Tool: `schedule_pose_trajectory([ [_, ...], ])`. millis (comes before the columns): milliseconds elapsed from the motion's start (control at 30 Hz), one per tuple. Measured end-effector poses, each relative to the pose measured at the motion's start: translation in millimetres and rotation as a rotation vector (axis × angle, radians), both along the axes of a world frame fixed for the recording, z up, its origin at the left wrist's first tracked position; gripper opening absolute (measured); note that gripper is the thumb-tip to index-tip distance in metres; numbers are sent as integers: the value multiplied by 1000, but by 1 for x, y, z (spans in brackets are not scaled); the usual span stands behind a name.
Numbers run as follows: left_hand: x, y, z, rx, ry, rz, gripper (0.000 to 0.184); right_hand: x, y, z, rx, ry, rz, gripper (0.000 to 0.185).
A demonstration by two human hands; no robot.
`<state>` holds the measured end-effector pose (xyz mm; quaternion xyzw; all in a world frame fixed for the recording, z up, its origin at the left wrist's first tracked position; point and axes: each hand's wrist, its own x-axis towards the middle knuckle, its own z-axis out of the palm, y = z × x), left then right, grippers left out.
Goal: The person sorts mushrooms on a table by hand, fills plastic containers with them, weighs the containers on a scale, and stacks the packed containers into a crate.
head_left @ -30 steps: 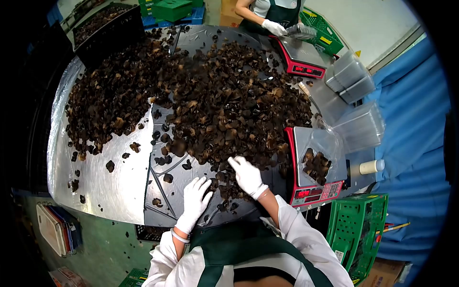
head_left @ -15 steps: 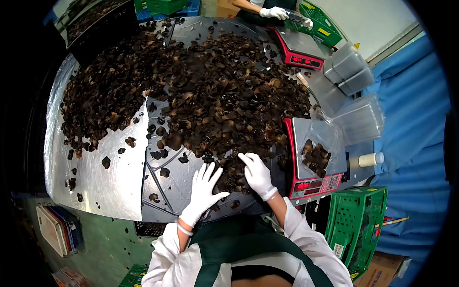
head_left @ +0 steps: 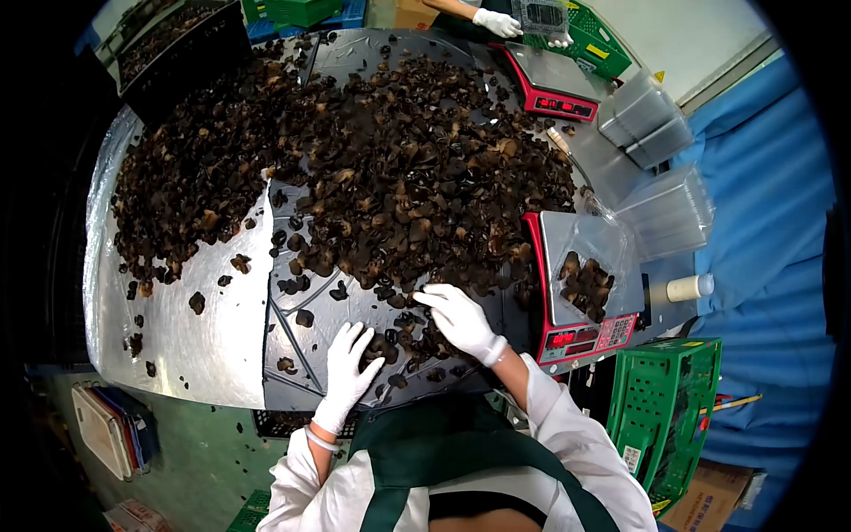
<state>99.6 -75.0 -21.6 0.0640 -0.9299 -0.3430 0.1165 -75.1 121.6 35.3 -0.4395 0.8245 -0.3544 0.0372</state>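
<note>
Left hand: at seven o'clock, our white-gloved left hand rests with fingers spread and thumb apart, clasping nothing; its slight curve seems to fence in the loose bits beside it.
Right hand: at five o'clock, our right hand reaches over with fingers loosely bent; we cannot tell whether the tips pinch anything.
Loose pieces: at six, wood-ear-like fungus pieces lie between our hands, dark, curled and wrinkled, on smooth black sheeting.
Near scale: at three, a red-sided scale with a flat metal plate, probably set there for the right hand's reach; brown pieces sit on it in clear plastic.
Main heap: at twelve, a broad fungus heap, ragged and leathery-looking.
Clear containers: at two, nested boxes of thin, rigid-looking plastic, likely stacked to save room.
Far side: towards one, a second scale and a co-worker's gloved hand.
</note>
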Motion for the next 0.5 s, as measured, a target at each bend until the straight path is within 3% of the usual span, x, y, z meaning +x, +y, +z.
schedule_pose_trajectory([
  [133, -3, 3, 5, -50, -16, -36, 64, 7, -19, -22, 291, 202, 96, 46],
  [300, 10, 2, -5, -26, -23, -71, 65, 11, 9, -22, 172, 144, 141, 34],
  [367, 10, 6, -5, -27, -29, -74, 69, 17, 15, -26, 238, 84, 151, 43],
  [467, -2, 15, 3, -133, -47, -85, 77, 35, 6, -16, 313, 189, 104, 85],
  [500, -8, 18, 7, -156, -44, -109, 72, 40, 3, -15, 368, 196, 91, 83],
])
